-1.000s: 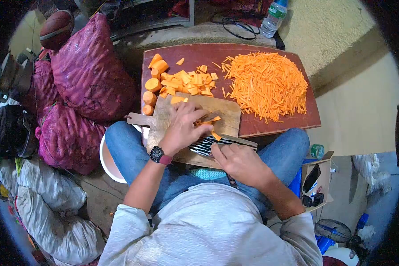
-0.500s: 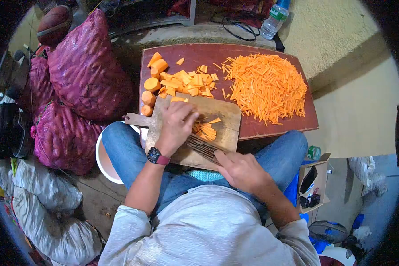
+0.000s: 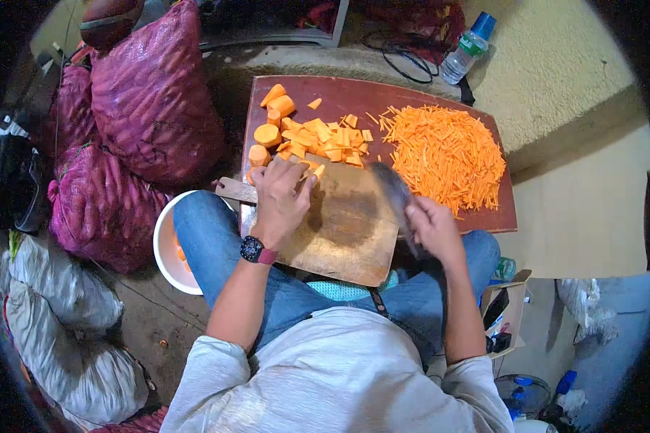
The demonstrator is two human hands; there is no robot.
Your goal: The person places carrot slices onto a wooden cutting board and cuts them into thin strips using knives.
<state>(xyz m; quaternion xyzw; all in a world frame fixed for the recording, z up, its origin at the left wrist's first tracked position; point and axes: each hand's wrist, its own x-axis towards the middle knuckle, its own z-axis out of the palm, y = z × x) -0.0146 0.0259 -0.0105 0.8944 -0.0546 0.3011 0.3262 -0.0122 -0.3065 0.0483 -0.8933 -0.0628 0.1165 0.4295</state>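
Observation:
My left hand (image 3: 280, 202) is over the left part of the wooden cutting board (image 3: 347, 245), its fingers bent at an orange slice (image 3: 319, 172) near the board's far edge. In my right hand (image 3: 427, 225) is the handle of a knife (image 3: 393, 191), blurred, over the board's right edge. The middle of the board shows a damp dark patch. Behind the board lie orange vegetable pieces (image 3: 325, 137) and thicker chunks (image 3: 267, 135) on the red table (image 3: 354, 94). A large heap of thin orange strips (image 3: 451, 155) is at the right.
Pink net sacks (image 3: 152, 94) stand at the left, with white sacks (image 3: 58, 289) nearer. A white basin (image 3: 167, 267) holding orange pieces sits beside my left knee. Behind the table are a plastic bottle (image 3: 469, 50) and a black cable. An open box (image 3: 511, 310) is at the right.
The cut strips have left the board. My right hand has moved right and up with the knife, away from my left hand. My left hand has shifted to the slice at the board's far edge.

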